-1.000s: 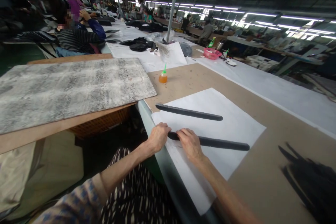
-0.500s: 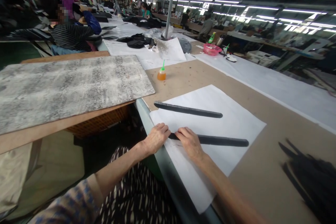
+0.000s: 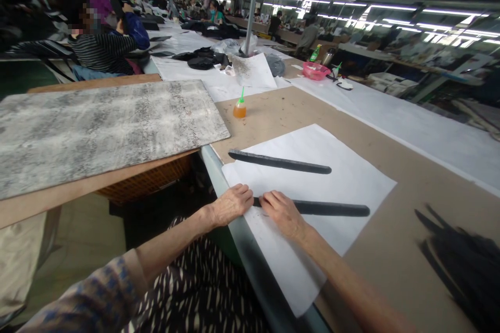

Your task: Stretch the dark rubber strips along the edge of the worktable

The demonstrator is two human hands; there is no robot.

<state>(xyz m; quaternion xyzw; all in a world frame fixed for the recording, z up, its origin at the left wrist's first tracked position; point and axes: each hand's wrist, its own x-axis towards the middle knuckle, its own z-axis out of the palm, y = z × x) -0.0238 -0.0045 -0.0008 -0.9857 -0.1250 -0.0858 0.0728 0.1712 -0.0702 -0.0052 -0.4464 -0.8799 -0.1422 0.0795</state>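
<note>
A long black strip (image 3: 332,208) with rounded ends lies across a white paper sheet (image 3: 336,234) at the table's front edge. My left hand (image 3: 233,203) is closed on its near left end, at the paper's edge. Close beside it, my right hand (image 3: 282,212) has its fingers curled onto the same strip, pressing or pinching it; the fingertips are partly hidden. Between the two hands a short length of the strip shows. A second black strip (image 3: 279,161) lies farther back on the paper, with no hand on it.
A small bottle of orange liquid (image 3: 239,109) with a green nozzle stands behind the paper. Dark pieces (image 3: 464,265) are heaped at right. A speckled grey board (image 3: 109,135) adjoins the table at left. Farther back are a pink basket (image 3: 315,71), a metal pole (image 3: 253,8) and a seated co-worker (image 3: 103,53).
My hands stay almost in place on the strip, and both strips lie as before. At the back left, the seated co-worker's raised arms have shifted slightly.
</note>
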